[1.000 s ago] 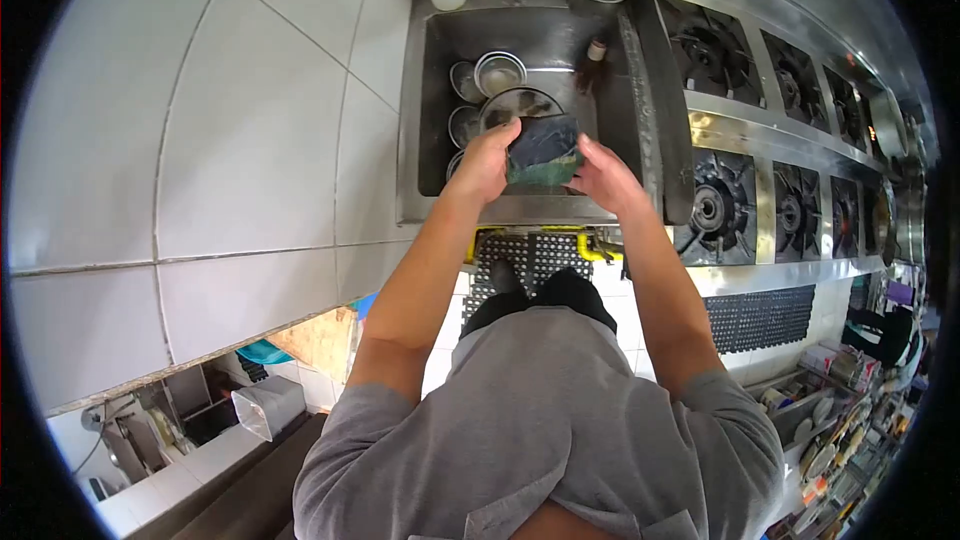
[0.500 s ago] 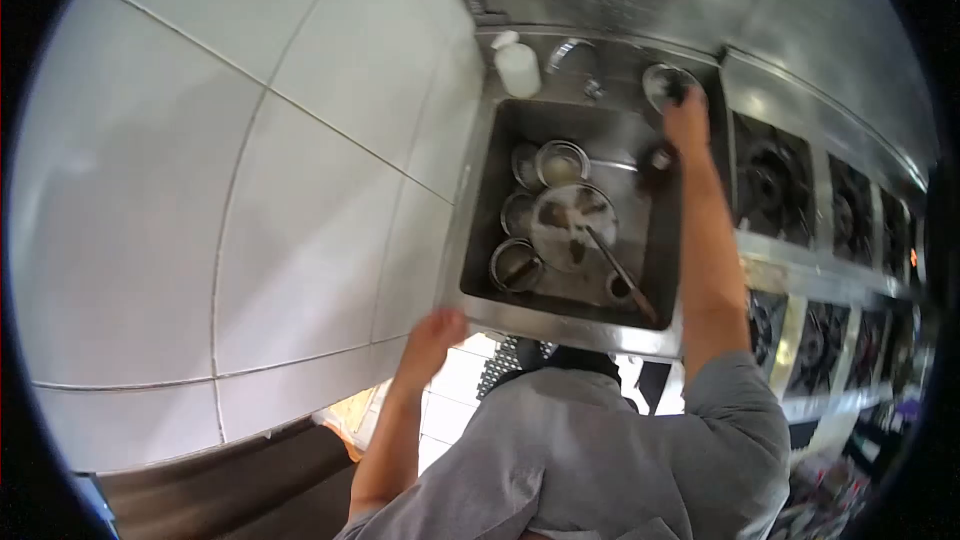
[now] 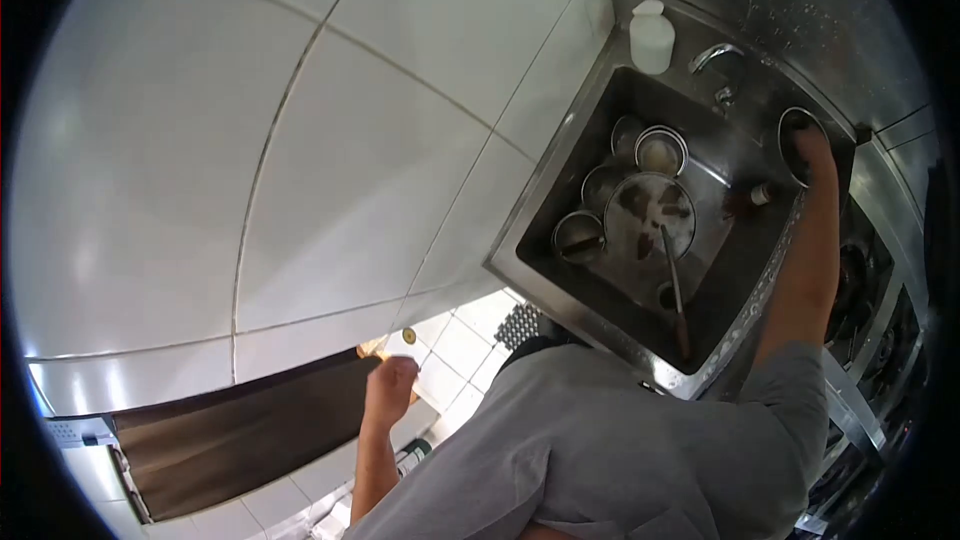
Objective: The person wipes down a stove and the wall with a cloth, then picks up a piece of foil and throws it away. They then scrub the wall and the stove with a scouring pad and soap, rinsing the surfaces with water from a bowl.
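Note:
My right hand [image 3: 815,147] reaches into a round metal-rimmed bowl [image 3: 790,172] on the ledge at the sink's right back corner. Its fingers are down inside the dark interior, so their grip is hidden. My left hand [image 3: 390,385] hangs low to the left, away from the sink, its fingers curled in with nothing visible in them. In the sink basin [image 3: 650,315] lies a wide round pan [image 3: 625,225] with cloudy liquid and dark pieces in it. A long-handled utensil [image 3: 677,285] leans from it. Several small metal bowls [image 3: 660,152] sit around it.
A white pump bottle [image 3: 652,40] and a curved faucet [image 3: 715,55] stand behind the basin. A dark item with a pale end [image 3: 760,195] rests by the basin's right wall. Stove burners [image 3: 852,275] lie to the right, a tiled wall [image 3: 400,140] to the left.
The view has turned, so the sink now appears further right and tilted. My right hand, earlier above the bowl with something dark, now reaches inside it. My left hand appears lower, away from the sink edge.

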Demonstrator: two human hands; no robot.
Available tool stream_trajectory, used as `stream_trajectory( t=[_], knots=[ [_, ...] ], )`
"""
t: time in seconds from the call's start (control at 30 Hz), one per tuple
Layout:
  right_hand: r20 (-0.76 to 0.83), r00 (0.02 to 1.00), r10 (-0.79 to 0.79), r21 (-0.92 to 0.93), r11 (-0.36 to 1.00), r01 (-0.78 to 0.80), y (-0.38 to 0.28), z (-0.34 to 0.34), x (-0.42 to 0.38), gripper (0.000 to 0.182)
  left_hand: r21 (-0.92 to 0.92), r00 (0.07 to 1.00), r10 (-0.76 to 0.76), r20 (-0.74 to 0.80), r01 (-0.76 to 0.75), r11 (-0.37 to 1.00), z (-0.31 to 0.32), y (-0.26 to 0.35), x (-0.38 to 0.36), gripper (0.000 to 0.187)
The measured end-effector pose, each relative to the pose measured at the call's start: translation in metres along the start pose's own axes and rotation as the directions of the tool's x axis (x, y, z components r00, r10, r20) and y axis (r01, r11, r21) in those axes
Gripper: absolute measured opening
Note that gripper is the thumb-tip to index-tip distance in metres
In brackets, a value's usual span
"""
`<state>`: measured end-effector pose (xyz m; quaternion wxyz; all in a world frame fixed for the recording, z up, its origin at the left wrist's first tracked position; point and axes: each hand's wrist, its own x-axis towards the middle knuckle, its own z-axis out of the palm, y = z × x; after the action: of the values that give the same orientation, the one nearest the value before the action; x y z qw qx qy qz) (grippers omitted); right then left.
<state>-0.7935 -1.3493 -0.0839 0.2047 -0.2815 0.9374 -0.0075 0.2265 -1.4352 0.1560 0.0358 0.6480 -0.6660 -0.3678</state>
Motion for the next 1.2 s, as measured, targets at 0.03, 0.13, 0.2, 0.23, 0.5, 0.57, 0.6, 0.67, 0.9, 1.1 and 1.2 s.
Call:
stream_trajectory(
  t=[0.03, 0.13, 0.2, 0.23, 0.5, 0.57, 0.6, 0.67, 0.9, 1.1, 1.2],
  knots=[
    [0.012, 1.0, -0.004, -0.011, 1.0, 0.004, -0.009, -0.006, -0.021, 0.044, 0.097, 0.994, 0.076, -0.08, -0.069, 0.993, -0.01, 0.063, -0.009, 0.018],
    [-0.441, 0.875, 0.2, 0.705, 0.68, 0.2, -0.067, -0.01, -0.143, 0.072, 0.243, 0.901, 0.366, -0.233, -0.31, 0.919, -0.035, 0.145, -0.024, 0.016],
    [-0.302, 0.891, 0.338, 0.832, 0.55, 0.074, -0.188, -0.03, -0.282, 0.078, 0.439, 0.671, 0.673, -0.312, -0.526, 0.728, -0.057, 0.17, -0.033, 0.015],
    [-0.345, 0.895, 0.284, 0.813, 0.568, 0.133, -0.217, 0.0, -0.299, 0.079, 0.541, 0.527, 0.781, -0.337, -0.57, 0.618, -0.067, 0.178, -0.036, 0.015],
    [-0.287, 0.947, -0.146, 0.931, 0.191, 0.312, -0.524, 0.199, -0.373, 0.065, 0.959, -0.054, 0.984, -0.173, -0.235, 0.156, -0.135, 0.18, -0.032, 0.035],
    [-0.377, 0.923, -0.079, 0.891, 0.243, 0.384, -0.58, 0.201, -0.426, 0.072, 0.964, -0.025, 0.982, -0.185, -0.199, 0.177, -0.136, 0.176, -0.022, 0.037],
    [-0.413, 0.906, -0.088, 0.868, 0.262, 0.422, -0.594, 0.209, -0.46, 0.078, 0.967, -0.004, 0.981, -0.192, -0.173, 0.189, -0.134, 0.172, -0.017, 0.039],
    [-0.507, 0.812, -0.289, 0.799, 0.197, 0.569, -0.589, 0.228, -0.509, 0.088, 0.979, -0.001, 0.986, -0.166, -0.117, 0.165, -0.132, 0.169, -0.006, 0.041],
    [-0.443, 0.889, 0.116, 0.895, 0.115, 0.431, -0.583, 0.146, -0.223, 0.067, 0.977, -0.126, 0.976, -0.179, 0.092, 0.192, -0.132, 0.206, 0.015, 0.022],
    [-0.815, 0.577, 0.046, 0.578, 0.034, 0.815, -0.585, -0.18, -0.134, 0.068, 0.982, -0.19, 0.967, -0.173, 0.046, 0.184, -0.135, 0.182, 0.02, 0.02],
    [-0.909, 0.402, 0.109, 0.405, 0.008, 0.914, -0.618, -0.351, -0.193, 0.06, 0.983, -0.075, 0.981, -0.178, 0.037, 0.181, -0.134, 0.184, 0.008, 0.019]
  ],
)
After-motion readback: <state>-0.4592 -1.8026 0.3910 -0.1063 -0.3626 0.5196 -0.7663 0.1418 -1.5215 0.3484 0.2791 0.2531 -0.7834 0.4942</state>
